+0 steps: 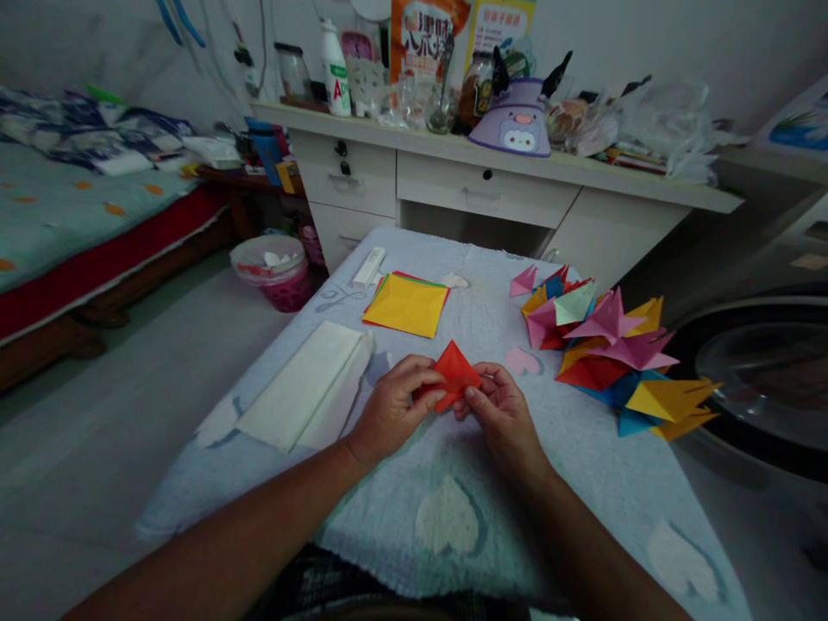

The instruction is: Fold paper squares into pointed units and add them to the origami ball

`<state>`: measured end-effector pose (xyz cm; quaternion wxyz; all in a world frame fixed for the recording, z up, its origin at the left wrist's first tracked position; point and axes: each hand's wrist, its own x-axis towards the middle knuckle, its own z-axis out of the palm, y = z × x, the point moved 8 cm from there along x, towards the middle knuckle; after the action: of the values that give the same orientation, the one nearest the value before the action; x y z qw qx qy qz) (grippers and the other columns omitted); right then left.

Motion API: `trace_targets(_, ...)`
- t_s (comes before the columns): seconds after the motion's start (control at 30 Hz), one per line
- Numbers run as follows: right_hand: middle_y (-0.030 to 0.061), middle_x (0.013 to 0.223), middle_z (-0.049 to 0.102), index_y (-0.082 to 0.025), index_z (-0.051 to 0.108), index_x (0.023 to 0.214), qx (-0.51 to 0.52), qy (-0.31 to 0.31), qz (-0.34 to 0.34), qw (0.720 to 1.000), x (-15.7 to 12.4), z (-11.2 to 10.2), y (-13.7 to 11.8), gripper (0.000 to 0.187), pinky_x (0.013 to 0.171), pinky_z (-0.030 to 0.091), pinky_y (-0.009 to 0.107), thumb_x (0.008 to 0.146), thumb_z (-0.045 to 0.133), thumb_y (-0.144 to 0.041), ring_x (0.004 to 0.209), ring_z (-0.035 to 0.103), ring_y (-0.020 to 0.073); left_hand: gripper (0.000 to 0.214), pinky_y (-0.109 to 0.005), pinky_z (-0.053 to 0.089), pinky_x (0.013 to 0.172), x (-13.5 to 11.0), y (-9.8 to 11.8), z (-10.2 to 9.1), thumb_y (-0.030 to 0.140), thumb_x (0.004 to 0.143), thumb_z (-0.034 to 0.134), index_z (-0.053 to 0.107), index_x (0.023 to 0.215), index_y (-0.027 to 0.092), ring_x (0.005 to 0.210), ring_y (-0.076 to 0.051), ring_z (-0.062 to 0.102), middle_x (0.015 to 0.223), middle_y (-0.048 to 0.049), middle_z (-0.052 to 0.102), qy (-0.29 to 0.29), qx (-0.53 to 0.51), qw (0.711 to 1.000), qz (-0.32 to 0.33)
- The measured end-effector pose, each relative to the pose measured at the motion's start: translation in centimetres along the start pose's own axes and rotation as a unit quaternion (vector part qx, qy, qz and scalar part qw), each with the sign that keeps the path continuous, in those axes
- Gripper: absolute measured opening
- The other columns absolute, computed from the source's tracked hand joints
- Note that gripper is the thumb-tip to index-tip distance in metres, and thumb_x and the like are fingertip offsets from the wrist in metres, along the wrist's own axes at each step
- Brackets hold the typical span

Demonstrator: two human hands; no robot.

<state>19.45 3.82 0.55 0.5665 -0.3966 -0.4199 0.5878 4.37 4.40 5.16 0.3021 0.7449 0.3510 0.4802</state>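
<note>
A small folded piece of red origami paper (454, 366), diamond-shaped with one point upward, is held just above the cloth-covered table. My left hand (402, 398) pinches its left corner between thumb and fingers. On the opposite side, my right hand (499, 404) grips the right corner, thumb on top. Beyond my hands lies a stack of square coloured paper (407, 306), yellow uppermost with red and green edges showing. To the right sits a heap of folded paper pieces (605, 345) in pink, yellow, red, blue and pale green.
A folded white paper sheet (301, 384) lies left of my hands, with a small white box (369, 267) behind it. The tablecloth (446, 517) has heart patterns. A cluttered white desk (479, 185) stands behind, a pink bin (275, 267) at left, a washing machine (776, 362) at right.
</note>
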Motion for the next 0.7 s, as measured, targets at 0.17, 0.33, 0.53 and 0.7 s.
trace_targets(0.17, -0.0051, 0.070, 0.064, -0.025, 0.048, 0.103, -0.004, 0.010, -0.017, 1.000, 0.1, -0.3, -0.2, 0.035, 0.059, 0.050, 0.026, 0.079, 0.073, -0.031, 0.061, 0.063, 0.0130, 0.008, -0.026, 0.049, 0.079, 0.1, -0.3, 0.3, 0.016, 0.083, 0.068, 0.068, 0.091, 0.017, 0.088, -0.014, 0.062, 0.094, -0.0034, 0.063, -0.013, 0.024, 1.000, -0.014)
trace_targets(0.33, -0.0030, 0.081, 0.062, -0.025, 0.052, 0.100, -0.093, 0.051, -0.083, 0.991, -0.4, -0.9, -1.4, 0.022, 0.062, 0.049, 0.025, 0.084, 0.067, -0.027, 0.065, 0.059, 0.0106, 0.007, -0.026, 0.048, 0.077, 0.2, -1.2, -0.3, 0.018, 0.083, 0.069, 0.069, 0.090, 0.017, 0.085, -0.015, 0.061, 0.089, -0.0034, 0.064, 0.026, -0.005, 0.998, -0.050)
trace_targets(0.53, 0.0034, 0.102, 0.056, -0.026, 0.061, 0.110, -0.227, 0.035, -0.163, 0.959, -1.5, -0.2, -2.7, 0.020, 0.069, 0.052, 0.028, 0.091, 0.058, -0.025, 0.082, 0.058, 0.0139, 0.007, -0.026, 0.047, 0.077, 0.1, -1.9, -0.7, 0.023, 0.083, 0.069, 0.069, 0.086, 0.016, 0.085, -0.016, 0.060, 0.090, -0.0041, 0.063, 0.054, -0.043, 0.994, -0.082)
trace_targets(0.7, 0.0046, 0.108, 0.055, -0.030, 0.061, 0.118, -0.250, 0.019, -0.182, 0.951, -1.7, 0.2, -2.9, 0.027, 0.067, 0.054, 0.028, 0.093, 0.054, -0.024, 0.089, 0.058, 0.0159, 0.008, -0.026, 0.048, 0.076, 0.1, -1.8, -0.9, 0.023, 0.081, 0.070, 0.069, 0.085, 0.016, 0.085, -0.016, 0.060, 0.090, -0.0037, 0.063, 0.065, -0.060, 0.992, -0.091)
